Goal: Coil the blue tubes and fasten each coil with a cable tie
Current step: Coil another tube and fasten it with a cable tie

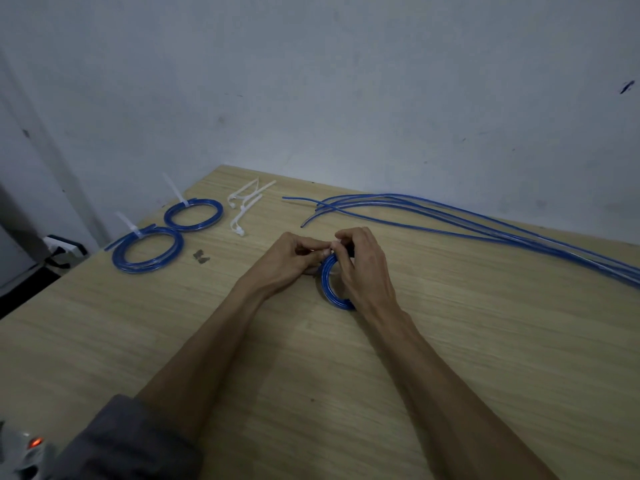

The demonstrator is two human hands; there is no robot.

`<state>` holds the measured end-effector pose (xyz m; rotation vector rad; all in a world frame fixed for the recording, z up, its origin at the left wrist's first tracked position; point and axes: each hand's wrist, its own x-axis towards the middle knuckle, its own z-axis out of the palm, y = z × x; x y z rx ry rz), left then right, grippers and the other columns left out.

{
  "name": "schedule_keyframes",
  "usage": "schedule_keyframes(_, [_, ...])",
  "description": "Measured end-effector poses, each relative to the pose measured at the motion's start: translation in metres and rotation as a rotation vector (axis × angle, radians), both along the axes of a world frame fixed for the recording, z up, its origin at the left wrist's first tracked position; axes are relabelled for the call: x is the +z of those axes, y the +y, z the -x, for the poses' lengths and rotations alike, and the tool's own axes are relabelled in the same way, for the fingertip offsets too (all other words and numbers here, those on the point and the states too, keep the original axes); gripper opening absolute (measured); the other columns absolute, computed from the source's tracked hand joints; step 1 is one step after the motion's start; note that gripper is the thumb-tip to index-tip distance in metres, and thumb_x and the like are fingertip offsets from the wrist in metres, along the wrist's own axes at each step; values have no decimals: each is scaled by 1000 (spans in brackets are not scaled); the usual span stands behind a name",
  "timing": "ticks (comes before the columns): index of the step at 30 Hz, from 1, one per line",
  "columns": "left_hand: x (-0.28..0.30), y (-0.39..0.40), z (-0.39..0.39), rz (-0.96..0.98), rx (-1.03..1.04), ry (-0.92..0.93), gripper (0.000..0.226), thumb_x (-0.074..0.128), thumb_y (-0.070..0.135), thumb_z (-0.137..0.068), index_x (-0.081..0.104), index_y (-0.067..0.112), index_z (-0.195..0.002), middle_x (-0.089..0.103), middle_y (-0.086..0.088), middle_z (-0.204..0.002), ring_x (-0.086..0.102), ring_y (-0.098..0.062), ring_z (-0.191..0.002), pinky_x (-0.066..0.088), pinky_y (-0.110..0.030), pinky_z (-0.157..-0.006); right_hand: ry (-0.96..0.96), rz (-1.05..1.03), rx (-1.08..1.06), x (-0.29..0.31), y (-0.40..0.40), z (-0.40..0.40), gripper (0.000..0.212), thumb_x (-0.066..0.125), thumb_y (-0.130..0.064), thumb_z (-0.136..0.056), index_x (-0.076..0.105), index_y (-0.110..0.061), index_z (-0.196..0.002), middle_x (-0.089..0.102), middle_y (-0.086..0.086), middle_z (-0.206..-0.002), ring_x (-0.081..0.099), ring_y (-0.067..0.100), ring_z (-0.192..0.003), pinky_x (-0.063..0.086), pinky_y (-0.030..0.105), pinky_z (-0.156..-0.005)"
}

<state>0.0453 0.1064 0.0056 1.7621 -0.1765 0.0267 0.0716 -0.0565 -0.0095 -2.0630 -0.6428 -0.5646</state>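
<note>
2 hands (329, 258) grip blue coil (327, 282)

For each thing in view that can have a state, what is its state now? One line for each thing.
near coil: coiled, tied, flat on the table
far coil: coiled, tied, flat on the table
coil in hand: coiled, held on edge; tie state hidden by the fingers
loose tubes: uncoiled, lying along the far right of the table
spare cable ties: unused, in a loose pile
left hand: pinching at the coil's top
right hand: gripping the coil
</note>
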Motion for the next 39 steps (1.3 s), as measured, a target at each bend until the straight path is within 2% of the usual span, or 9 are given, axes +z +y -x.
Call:
schedule_keyframes(6, [-2,0,-1,7,-12,-3,26,60,9,-99,71,9,-123,75,-5,-115,69,-20,-113,54,-44,-99,-4,4,-9,-2,0,-2,11,61,-18,-99,63,-11,-107,61,3,-103,59,18,-90,53,41,-80])
schedule_keyframes(14, [-4,-3,-2,6,7,-29,25,60,6,-99,72,9,-120,76,-4,-112,69,-17,-110,56,-37,-94,-4,-24,-7,1,-2,0,10,63,-16,-97,64,-10,-104,62,3,-100,58,13,-90,52,37,-81])
schedule_keyframes(17, [-7,-4,-1,42,32,-35,25,61,9,-98,72,12,-121,76,-3,-112,68,-23,-113,56,-42,-96,0,-37,-2,2,-2,-1,9,64,-15,-96,65,-9,-102,63,3,-99,59,12,-89,52,37,-81])
schedule_keyframes(19, [-7,-5,-1,62,21,-15,25,60,10,-99,73,17,-120,75,-3,-113,67,-25,-115,53,-46,-100,10,-56,-6,2,-3,-1,10,66,-14,-95,66,-8,-103,65,3,-99,61,12,-89,53,35,-82])
schedule_keyframes(22, [-5,-8,0,79,-9,16,29,57,6,-100,74,25,-114,75,1,-114,68,-17,-113,53,-42,-101,37,-91,-19,4,-3,0,13,68,-17,-94,67,-10,-105,67,1,-100,62,8,-90,53,26,-82])
schedule_keyframes(26, [-5,-11,-1,42,31,-24,29,57,5,-99,74,19,-119,76,3,-112,69,-18,-111,55,-35,-92,41,-106,-23,4,-4,0,14,69,-19,-93,68,-12,-106,68,-1,-100,62,5,-90,51,16,-82])
schedule_keyframes(33, [-7,-13,-3,133,101,-8,27,57,4,-99,74,17,-115,77,-3,-108,70,-22,-108,57,-31,-84,27,-64,0,2,-4,-2,8,67,-16,-93,69,-11,-99,68,1,-94,62,10,-87,53,30,-80])
schedule_keyframes(35, [-6,-14,-5,138,154,22,21,58,9,-99,76,19,-106,77,-6,-102,72,-23,-102,57,-36,-83,30,-40,8,2,-3,-2,7,68,-15,-92,69,-11,-99,68,1,-93,61,9,-85,53,29,-79])
schedule_keyframes(39, [-3,-18,-3,49,227,-51,13,69,24,-94,74,12,-99,77,-9,-87,74,-19,-84,56,-28,-71,68,-2,21,2,-2,-3,10,68,-12,-90,69,-12,-100,69,1,-91,62,10,-83,52,29,-78])
